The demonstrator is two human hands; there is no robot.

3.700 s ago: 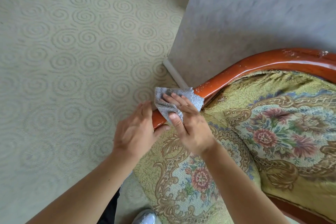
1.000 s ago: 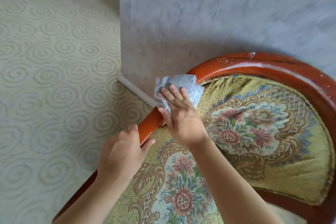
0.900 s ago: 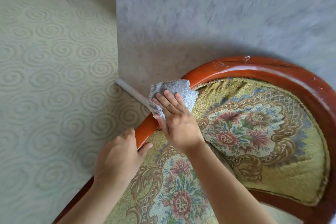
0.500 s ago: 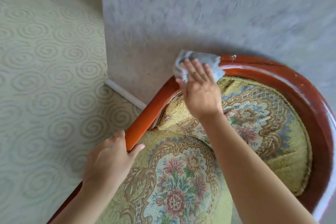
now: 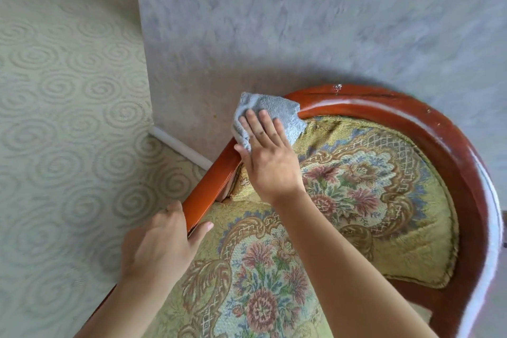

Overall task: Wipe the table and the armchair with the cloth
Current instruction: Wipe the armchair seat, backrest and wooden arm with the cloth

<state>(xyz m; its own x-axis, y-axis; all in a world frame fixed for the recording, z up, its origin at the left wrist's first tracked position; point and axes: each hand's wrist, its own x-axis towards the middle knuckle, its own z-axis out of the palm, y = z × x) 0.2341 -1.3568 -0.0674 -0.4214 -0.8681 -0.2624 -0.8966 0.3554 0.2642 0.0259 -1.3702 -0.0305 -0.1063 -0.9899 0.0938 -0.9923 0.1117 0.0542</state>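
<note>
The armchair has a glossy red-brown wooden frame (image 5: 439, 132) and yellow floral cushions (image 5: 362, 189). A grey-blue cloth (image 5: 274, 111) lies on the left bend of the frame, where the arm rail curves into the back. My right hand (image 5: 270, 162) presses the cloth flat against the wood with straight fingers. Lower down, my left hand (image 5: 159, 244) grips the straight arm rail, thumb on the cushion side and fingers over the outer side. No table is in view.
A grey textured wall (image 5: 301, 22) stands right behind the chair back, with a white baseboard (image 5: 181, 148) at its foot. Pale green carpet (image 5: 55, 118) with a swirl pattern covers the floor to the left.
Over the last seconds my right hand slid the cloth up the arm rail to the curved back, then back a little toward the left bend. My left hand kept its grip on the rail.
</note>
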